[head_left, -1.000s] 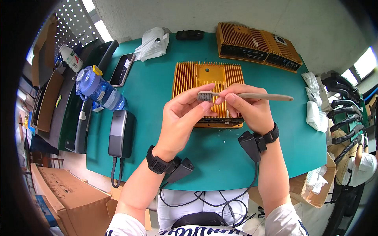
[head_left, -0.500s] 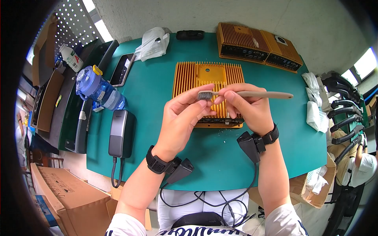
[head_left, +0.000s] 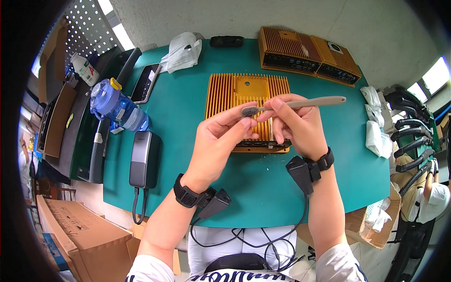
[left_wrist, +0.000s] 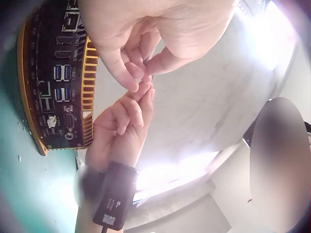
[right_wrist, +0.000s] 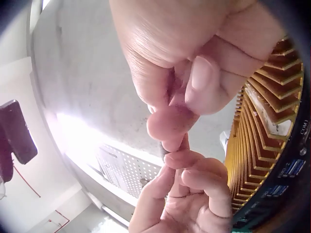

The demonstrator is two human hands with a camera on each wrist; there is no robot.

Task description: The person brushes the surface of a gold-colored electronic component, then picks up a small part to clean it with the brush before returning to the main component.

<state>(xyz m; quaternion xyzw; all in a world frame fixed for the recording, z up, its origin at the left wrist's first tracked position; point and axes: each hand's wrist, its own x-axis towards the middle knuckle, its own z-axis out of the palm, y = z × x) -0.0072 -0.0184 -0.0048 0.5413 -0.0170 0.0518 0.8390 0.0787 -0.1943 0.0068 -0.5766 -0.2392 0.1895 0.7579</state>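
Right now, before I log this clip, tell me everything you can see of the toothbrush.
The toothbrush has a slim, smooth, plastic-looking grey-brown handle with a small hole near its end, and a short head of dark grey bristles. It is held above the gold finned box, its handle slanting slightly up to the right in the head view. The right hand pinches it; the left hand's thumb and forefinger frame its head.

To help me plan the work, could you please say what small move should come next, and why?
Probably ease the left hand off the toothbrush: the right hand grips its handle, while the left fingers crowd its bristles above the finned box.
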